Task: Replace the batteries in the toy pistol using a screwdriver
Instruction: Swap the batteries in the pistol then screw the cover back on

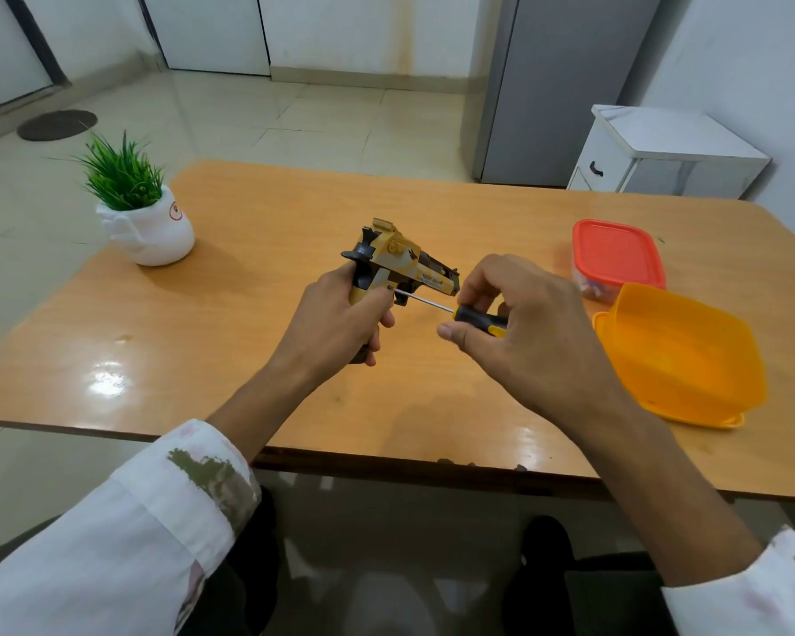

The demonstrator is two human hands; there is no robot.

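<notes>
our left hand wrapped over most of the grip of the toy pistol, our right hand hiding the handle end of the screwdriver, lettering on the slide too small for us to read, contents of the red-lidded box blurred

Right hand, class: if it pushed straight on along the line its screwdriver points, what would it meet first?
The toy pistol. The screwdriver in the right hand seems to touch its side above the grip, close to the left hand holding it; depth is uncertain.
</notes>
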